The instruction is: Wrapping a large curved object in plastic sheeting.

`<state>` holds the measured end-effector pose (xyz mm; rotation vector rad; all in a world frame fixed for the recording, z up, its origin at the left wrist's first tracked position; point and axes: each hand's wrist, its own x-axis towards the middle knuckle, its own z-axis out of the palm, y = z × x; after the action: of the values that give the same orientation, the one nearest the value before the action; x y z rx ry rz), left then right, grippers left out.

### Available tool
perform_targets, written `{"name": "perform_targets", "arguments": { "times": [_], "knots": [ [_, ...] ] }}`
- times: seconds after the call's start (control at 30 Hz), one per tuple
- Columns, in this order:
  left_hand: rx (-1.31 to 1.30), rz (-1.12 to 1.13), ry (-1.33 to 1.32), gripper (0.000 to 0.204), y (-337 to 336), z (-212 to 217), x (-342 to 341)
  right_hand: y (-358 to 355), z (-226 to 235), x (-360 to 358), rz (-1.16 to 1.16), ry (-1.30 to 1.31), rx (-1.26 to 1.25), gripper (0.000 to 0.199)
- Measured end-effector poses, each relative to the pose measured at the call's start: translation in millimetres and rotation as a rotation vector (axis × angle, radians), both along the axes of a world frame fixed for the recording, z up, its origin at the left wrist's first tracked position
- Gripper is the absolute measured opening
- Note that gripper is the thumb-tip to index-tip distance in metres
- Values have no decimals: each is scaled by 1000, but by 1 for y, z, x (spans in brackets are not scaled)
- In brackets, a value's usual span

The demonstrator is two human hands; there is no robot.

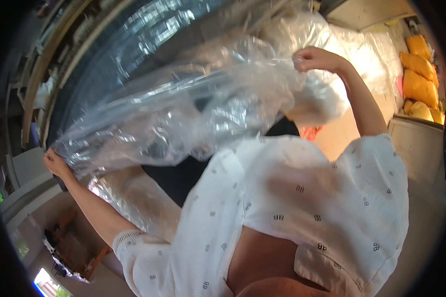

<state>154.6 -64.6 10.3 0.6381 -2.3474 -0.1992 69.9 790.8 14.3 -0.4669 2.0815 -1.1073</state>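
Observation:
A wide sheet of clear plastic film [173, 128] stretches between my two hands, crinkled and shiny, in front of my body. At its left end my left hand [57, 163] is closed on the edge, arm held out to the side. My right hand [318, 60] pinches the other end, higher up and to the right, with the elbow bent. The film droops in folds between them and partly covers my dark trousers. Behind it lies a large dark surface [114, 54] under more glossy plastic; where one sheet ends and the other begins is hard to make out.
Orange-yellow packages [420, 84] are stacked on a shelf at the far right. More clear plastic [376, 54] is heaped beside them. Wooden strips [54, 64] run along the left. A brown wooden piece of furniture [74, 247] stands at lower left. Something red [311, 132] lies near my legs.

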Motion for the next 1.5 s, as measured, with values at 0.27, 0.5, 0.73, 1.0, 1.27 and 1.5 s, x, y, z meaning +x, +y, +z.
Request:
{"name": "perform_targets", "arguments": {
  "times": [0.27, 0.5, 0.73, 1.0, 1.27, 1.5],
  "knots": [
    [89, -49, 99, 28, 23, 0, 11, -15, 76, -93, -563, 185, -343, 27],
    [84, -27, 128, 28, 13, -7, 5, -65, 94, -179, -360, 500, -57, 16],
    [183, -46, 117, 26, 4, -7, 12, -74, 68, -218, -47, 401, -642, 11],
    [178, 16, 318, 24, -3, 33, 68, -99, 36, -209, -253, 920, 121, 19],
    [892, 22, 420, 34, 63, 102, 158, -103, 30, -206, -228, 1048, 31, 22],
    [891, -74, 359, 27, 73, 122, 245, -125, 26, -197, -212, 1010, -29, 22]
  ]
}}
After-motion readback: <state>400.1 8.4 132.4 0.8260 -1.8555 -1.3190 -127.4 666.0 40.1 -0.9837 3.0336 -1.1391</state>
